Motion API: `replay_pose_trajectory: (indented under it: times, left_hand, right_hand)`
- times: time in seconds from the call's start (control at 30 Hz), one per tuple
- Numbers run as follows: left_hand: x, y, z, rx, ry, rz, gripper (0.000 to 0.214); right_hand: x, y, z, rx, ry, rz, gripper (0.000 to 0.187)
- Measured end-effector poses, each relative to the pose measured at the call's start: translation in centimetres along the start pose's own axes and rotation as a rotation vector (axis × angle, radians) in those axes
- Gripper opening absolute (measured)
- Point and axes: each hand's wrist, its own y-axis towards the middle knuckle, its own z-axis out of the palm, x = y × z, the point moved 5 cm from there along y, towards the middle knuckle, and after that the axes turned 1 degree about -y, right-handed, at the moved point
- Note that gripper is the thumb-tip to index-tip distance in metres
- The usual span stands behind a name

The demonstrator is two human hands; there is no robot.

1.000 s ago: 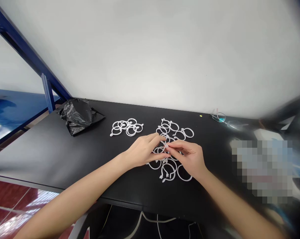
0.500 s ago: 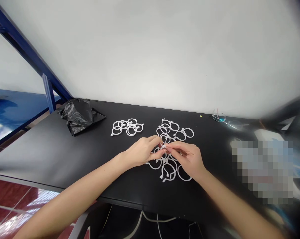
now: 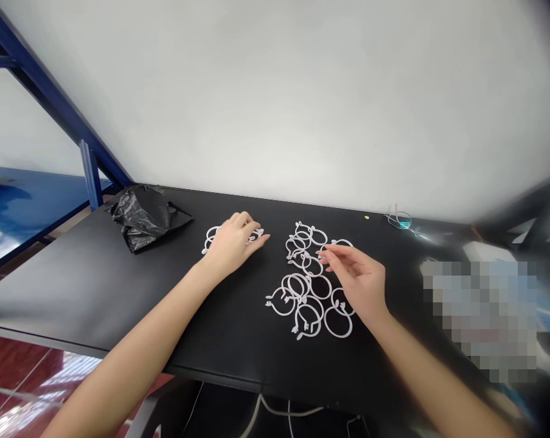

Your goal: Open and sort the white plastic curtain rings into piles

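Observation:
My left hand [image 3: 233, 243] lies over a small group of white plastic curtain rings [image 3: 212, 235] and hides most of them, so I cannot tell whether it grips one. My right hand [image 3: 355, 277] hovers with fingers apart at the right edge of a larger, loose spread of the same rings [image 3: 308, 304], its fingertips near a ring [image 3: 341, 243]. Both groups lie on a black table [image 3: 120, 298], with some rings overlapping.
A crumpled black plastic bag [image 3: 142, 219] lies at the table's back left. A small clear item [image 3: 399, 220] sits at the back right. A blurred patch covers the right side. A blue metal frame [image 3: 90, 173] stands at left, and cables hang below the front edge.
My hands have parted. The left moved away to the small group of rings, and the right drew back to the right side of the larger spread, its fingers opened.

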Motion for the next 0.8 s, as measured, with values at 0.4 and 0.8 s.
replay_pose_trajectory:
  times: [0.4,0.8]
  left_hand:
    - [2.0,-0.4,0.8,0.049,0.127,-0.095,0.019]
    - [-4.3,-1.0,0.8,0.122,-0.220,0.279,0.017]
  right_hand:
    - [-0.2,0.2,0.5,0.090,-0.263,-0.111,0.009]
    - [-1.5,0.6,1.0,0.151,-0.435,-0.144,0.013]
